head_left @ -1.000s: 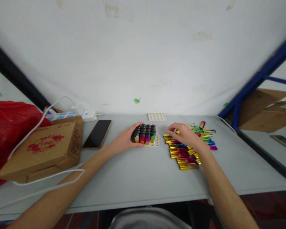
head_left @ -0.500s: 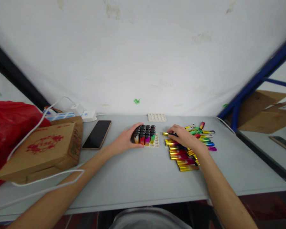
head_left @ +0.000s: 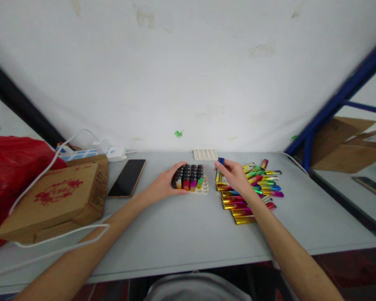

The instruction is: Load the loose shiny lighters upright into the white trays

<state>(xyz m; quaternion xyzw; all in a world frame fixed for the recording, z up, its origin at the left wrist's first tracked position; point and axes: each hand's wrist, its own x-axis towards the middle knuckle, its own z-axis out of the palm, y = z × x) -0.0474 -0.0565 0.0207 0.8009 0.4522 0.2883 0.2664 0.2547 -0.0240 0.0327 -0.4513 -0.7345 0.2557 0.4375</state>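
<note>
My left hand (head_left: 166, 183) is wrapped round the left side of a block of upright lighters (head_left: 192, 183) with black tops. They stand in a white holed tray (head_left: 205, 186), whose right-hand holes are bare. Between the fingertips of my right hand (head_left: 235, 174) is a lighter (head_left: 219, 170), held upright with its blue and black end on top and its gold body below. Many shiny lighters (head_left: 242, 212) in gold, red, green, blue and purple lie in a loose pile under and beside my right hand.
A second white holed tray (head_left: 205, 154) lies by the wall. To the left are a phone (head_left: 127, 177), a cardboard box (head_left: 56, 192), a red bag (head_left: 15, 167), a white cable (head_left: 62, 248) and a power strip (head_left: 116, 153). A blue metal frame (head_left: 307, 150) stands at right.
My right hand has lifted slightly off the pile, and the lighter in it has turned from lying flat to upright. My left hand keeps its place round the block.
</note>
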